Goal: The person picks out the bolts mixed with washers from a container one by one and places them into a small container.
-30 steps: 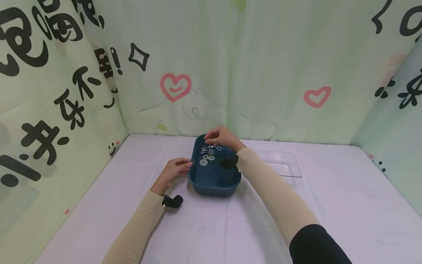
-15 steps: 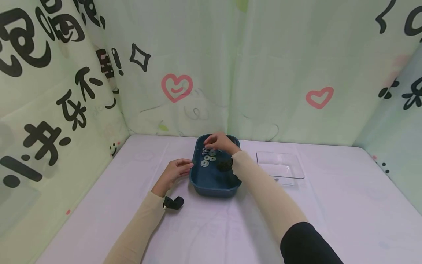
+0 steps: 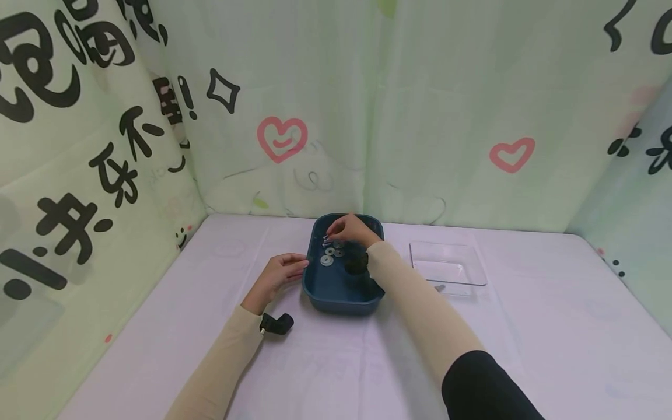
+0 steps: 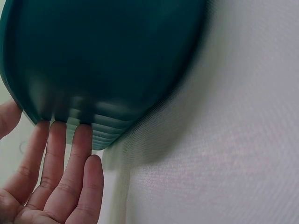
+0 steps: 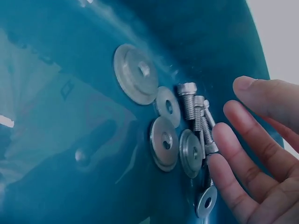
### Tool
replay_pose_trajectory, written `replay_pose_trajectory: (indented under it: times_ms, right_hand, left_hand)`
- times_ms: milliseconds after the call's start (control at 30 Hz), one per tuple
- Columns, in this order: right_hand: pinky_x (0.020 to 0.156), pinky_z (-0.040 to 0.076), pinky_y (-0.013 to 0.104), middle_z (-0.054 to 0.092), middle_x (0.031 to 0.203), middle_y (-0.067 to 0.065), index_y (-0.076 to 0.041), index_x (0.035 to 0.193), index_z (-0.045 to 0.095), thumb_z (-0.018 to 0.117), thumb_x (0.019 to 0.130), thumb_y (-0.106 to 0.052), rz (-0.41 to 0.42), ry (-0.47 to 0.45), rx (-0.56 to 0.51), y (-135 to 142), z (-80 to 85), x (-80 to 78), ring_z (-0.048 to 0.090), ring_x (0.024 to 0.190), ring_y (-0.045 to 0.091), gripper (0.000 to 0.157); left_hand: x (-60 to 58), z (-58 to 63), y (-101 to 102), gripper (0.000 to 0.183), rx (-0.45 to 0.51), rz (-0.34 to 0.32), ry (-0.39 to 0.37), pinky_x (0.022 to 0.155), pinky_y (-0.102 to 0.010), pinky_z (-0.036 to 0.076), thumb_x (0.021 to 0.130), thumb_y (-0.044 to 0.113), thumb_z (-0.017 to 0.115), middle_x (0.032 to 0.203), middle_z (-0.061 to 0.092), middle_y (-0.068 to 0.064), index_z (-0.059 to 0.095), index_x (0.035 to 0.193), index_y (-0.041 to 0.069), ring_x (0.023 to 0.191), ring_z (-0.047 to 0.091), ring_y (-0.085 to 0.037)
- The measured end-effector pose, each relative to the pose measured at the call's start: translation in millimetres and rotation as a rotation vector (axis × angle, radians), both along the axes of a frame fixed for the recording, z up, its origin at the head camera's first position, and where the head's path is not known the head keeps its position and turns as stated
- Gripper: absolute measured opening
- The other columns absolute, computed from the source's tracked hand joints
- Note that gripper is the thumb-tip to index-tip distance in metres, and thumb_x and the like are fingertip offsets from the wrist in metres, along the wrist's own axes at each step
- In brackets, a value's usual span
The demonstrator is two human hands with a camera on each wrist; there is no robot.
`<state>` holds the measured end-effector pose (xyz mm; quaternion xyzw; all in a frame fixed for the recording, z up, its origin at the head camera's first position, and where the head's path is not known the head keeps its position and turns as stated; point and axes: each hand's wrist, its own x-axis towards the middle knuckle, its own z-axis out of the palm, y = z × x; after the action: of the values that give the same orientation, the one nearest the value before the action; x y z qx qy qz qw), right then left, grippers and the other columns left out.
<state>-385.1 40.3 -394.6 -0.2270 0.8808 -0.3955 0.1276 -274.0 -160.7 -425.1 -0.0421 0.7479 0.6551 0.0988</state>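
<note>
In the head view a dark blue plastic basin [image 3: 341, 291] stands on the table. My left hand [image 3: 280, 274] touches its left side; the left wrist view shows nearly straight fingers [image 4: 56, 154] against the outer wall and the thumb by the rim. My right hand [image 3: 354, 228] reaches inside at the far end. In the right wrist view its fingertips [image 5: 224, 135] are beside a small heap of metal socket-head screws [image 5: 189, 100], with a gap between thumb and fingers and nothing seen held. Several flat metal washers [image 5: 135, 74] lie next to the screws.
A clear plastic tray [image 3: 475, 274] stands on the table right of the basin, with a small grey metal piece [image 3: 440, 287] at its near edge, partly behind the right forearm. A printed light-green curtain [image 3: 430, 116] hangs behind the white tabletop [image 3: 325, 367].
My right hand has moved slightly left and down toward the screws, and its forearm now covers less of the clear tray. My left hand stays at the basin's side.
</note>
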Motion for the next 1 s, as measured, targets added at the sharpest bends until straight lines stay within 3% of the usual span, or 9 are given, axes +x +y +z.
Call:
replay_pose_trajectory:
  times_ms: [300, 533, 767, 1000]
  right_hand:
    - [0.089, 0.055, 0.035, 0.070, 0.101, 0.018, 0.003, 0.101, 0.069, 0.064, 0.087, -0.004, 0.004, 0.023, 0.046, -3.1, -1.6, 2.2, 0.065, 0.089, 0.024, 0.017]
    - [0.089, 0.055, 0.035, 0.070, 0.102, 0.016, 0.000, 0.100, 0.070, 0.065, 0.086, -0.004, 0.001, 0.006, 0.084, -5.6, -6.9, -1.1, 0.067, 0.090, 0.024, 0.016]
    - [0.088, 0.056, 0.035, 0.071, 0.101, 0.016, 0.000, 0.100, 0.071, 0.065, 0.086, -0.004, 0.016, 0.005, 0.099, -6.6, -7.7, -2.3, 0.067, 0.089, 0.024, 0.015]
    - [0.087, 0.056, 0.033, 0.071, 0.100, 0.016, 0.000, 0.099, 0.071, 0.064, 0.086, -0.004, 0.040, -0.019, 0.131, -10.1, -5.3, -2.4, 0.067, 0.087, 0.022, 0.015]
  left_hand:
    - [0.8, -3.0, 0.4, 0.039, 0.019, -0.001, 0.007, 0.098, -0.038, 0.050, 0.091, 0.017, 0.061, 0.122, 0.061, -0.018, 0.056, 0.123, -0.004, 0.098, 0.063, -0.013]
    - [3.3, -3.1, -1.7, 0.042, 0.044, -0.033, 0.059, 0.091, -0.034, 0.054, 0.086, 0.026, 0.068, 0.114, 0.064, -0.015, 0.060, 0.117, -0.003, 0.099, 0.064, -0.017]
    - [-1.4, -4.8, 1.8, 0.036, -0.004, 0.007, 0.007, 0.095, -0.036, 0.052, 0.091, 0.017, 0.061, 0.122, 0.060, -0.018, 0.058, 0.121, -0.002, 0.099, 0.063, -0.015]
    - [-1.4, -2.3, 0.2, 0.035, -0.011, 0.013, 0.006, 0.095, -0.036, 0.052, 0.091, 0.017, 0.061, 0.121, 0.061, -0.018, 0.058, 0.121, -0.002, 0.093, 0.063, -0.011]
